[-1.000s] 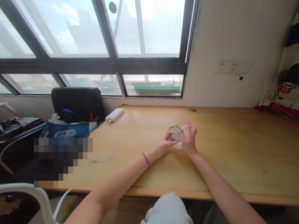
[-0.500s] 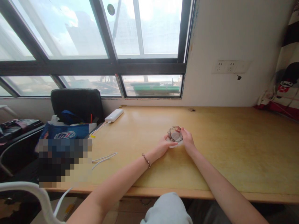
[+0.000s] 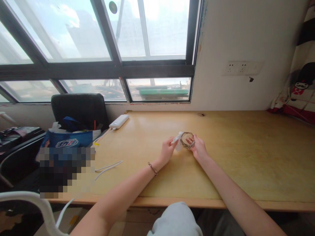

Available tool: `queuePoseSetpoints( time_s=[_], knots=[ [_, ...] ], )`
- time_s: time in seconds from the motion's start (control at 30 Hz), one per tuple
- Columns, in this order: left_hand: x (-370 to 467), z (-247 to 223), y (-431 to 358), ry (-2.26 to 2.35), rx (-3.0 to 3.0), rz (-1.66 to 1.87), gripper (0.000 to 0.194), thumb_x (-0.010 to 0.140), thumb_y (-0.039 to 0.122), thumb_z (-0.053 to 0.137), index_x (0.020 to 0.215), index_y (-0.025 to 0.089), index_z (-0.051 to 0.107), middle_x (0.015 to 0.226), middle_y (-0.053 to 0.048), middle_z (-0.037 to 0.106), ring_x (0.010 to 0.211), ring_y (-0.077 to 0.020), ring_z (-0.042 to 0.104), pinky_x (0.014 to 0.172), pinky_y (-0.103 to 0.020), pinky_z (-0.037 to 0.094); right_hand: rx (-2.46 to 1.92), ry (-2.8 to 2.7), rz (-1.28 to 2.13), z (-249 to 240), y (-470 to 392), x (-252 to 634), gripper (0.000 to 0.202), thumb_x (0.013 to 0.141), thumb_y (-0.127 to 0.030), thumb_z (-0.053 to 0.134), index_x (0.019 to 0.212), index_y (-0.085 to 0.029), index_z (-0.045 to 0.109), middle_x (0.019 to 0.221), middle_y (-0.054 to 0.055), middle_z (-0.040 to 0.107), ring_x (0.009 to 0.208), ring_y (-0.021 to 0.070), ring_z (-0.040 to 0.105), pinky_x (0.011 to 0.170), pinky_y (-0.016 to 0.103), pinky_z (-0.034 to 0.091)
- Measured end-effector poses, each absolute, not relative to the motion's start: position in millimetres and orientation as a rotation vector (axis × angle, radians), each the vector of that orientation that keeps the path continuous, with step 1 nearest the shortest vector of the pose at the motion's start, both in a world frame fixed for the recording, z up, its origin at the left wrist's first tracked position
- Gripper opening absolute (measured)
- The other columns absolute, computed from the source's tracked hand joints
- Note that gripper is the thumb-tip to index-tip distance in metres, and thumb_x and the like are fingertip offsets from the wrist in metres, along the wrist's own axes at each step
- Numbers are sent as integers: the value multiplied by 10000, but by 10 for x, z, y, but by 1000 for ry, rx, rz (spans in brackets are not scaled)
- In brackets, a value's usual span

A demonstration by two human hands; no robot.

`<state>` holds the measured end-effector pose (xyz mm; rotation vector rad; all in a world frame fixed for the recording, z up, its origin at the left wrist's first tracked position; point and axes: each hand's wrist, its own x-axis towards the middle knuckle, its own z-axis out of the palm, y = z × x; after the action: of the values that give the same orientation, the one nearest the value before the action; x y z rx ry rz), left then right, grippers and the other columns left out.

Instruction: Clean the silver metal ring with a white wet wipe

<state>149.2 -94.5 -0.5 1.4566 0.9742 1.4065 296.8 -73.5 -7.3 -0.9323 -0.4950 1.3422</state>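
Mid-wipe near the middle of the surface [image 3: 246,157]: right hand [image 3: 199,149] closed around glass dish [image 3: 187,140], left hand [image 3: 167,151] pinching white tissue [image 3: 177,139] against its rim; probably next, pressing tissue inside.

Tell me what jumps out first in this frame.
Mid-desk, the right hand holds a small clear faceted glass dish while the left hand pinches a white tissue beside it. The long yellow wooden desk runs under a big dark-framed window; a white power bank lies far left.
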Motion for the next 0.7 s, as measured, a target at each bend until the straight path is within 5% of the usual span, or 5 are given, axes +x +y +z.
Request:
queuePoseSetpoints(
  time_s=[0.2,0.4,0.57,0.7],
  knots=[
    [1471,104,-1049,1025,2170,1346,270,778,191,475,1003,249,613,1093,-56,565,1059,-224,437,935,-389,307,-882,-567,1444,-30,-807,2888,243,640,-358,645,749,-170,537,664,10,628,583,165,601,472,277,480],
    [1509,93,-1121,1292,2594,909,312,833,223,360,1075,294,543,1174,16,529,1235,-267,207,971,-577,29,-870,-677,1367,70,-905,2852,274,578,-347,688,739,-153,581,630,-8,621,522,104,540,466,202,417],
    [1463,92,-1078,1148,2610,714,350,858,259,302,1147,313,491,1253,18,462,1242,-245,206,980,-561,3,-942,-802,1294,36,-919,2830,263,609,-360,658,762,-155,598,674,3,633,570,110,549,502,201,415],
    [1366,150,-988,1021,2594,661,317,856,253,310,989,279,597,1044,10,609,1170,-206,347,998,-527,-41,-949,-813,1344,32,-922,2822,288,607,-389,648,748,-141,608,637,14,632,525,119,539,485,218,416]
  ],
)
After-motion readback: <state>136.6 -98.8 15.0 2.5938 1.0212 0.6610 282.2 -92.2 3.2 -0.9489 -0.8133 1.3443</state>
